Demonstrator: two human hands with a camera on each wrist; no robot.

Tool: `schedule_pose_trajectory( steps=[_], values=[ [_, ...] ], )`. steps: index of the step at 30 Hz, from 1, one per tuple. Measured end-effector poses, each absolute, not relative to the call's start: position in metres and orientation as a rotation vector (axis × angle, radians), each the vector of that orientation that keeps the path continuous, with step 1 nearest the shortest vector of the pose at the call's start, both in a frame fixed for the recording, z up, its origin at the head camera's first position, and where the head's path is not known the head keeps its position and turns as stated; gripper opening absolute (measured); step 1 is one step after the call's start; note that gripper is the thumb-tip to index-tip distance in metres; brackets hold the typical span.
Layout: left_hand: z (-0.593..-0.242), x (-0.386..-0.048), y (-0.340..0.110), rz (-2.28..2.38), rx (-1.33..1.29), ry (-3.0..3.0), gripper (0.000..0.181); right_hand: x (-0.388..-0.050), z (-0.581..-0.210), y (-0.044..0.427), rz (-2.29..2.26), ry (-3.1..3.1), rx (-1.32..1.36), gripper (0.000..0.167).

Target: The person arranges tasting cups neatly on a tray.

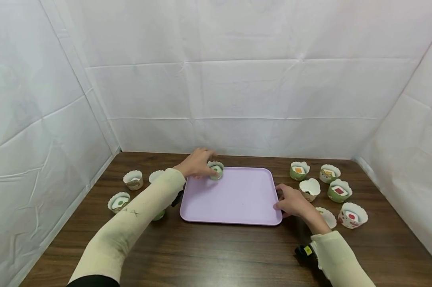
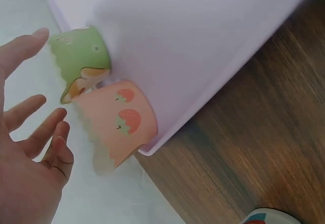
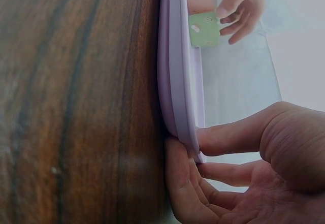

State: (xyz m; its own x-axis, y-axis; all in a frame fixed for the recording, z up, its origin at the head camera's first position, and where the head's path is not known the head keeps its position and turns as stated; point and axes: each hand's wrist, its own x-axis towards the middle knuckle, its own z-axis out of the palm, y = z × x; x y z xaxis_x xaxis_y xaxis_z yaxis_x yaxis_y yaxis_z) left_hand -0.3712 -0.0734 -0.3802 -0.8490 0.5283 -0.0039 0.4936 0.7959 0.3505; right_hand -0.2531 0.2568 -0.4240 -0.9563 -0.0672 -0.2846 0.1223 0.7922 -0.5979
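Note:
A lilac tray lies on the dark wooden table. Two paper baking cups stand side by side at its far left corner: a green cup and a pink cup with strawberries. Just above their rims is my left hand, fingers spread and apart, gripping neither cup; whether its thumb touches the green rim I cannot tell. At the tray's right side my right hand pinches the edge, thumb on the rim and fingers beneath it, as the right wrist view shows.
Several paper cups with small coloured pieces inside, such as a green one and a white one, stand right of the tray. More cups, including a brown-patterned one, stand at the left, some behind my sleeve. White sheeting encloses the table's back and sides.

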Motion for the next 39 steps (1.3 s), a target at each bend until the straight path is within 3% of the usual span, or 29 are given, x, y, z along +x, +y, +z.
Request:
schedule_pose_trajectory(
  steps=[11, 23, 39],
  values=[
    [-0.360, -0.354, -0.104, 0.906, 0.815, 2.861, 0.069, -0.252, -0.424, 0.259, -0.945, 2.694, 0.042, 0.071],
    [-0.339, -0.335, -0.159, 1.308, 0.609, 2.818, 0.065, -0.252, -0.423, 0.261, -0.942, 2.693, 0.048, 0.071],
    [-0.359, -0.300, -0.250, 1.417, 0.331, 3.050, 0.064, -0.250, -0.423, 0.258, -0.995, 2.715, -0.015, 0.071]
  ],
)
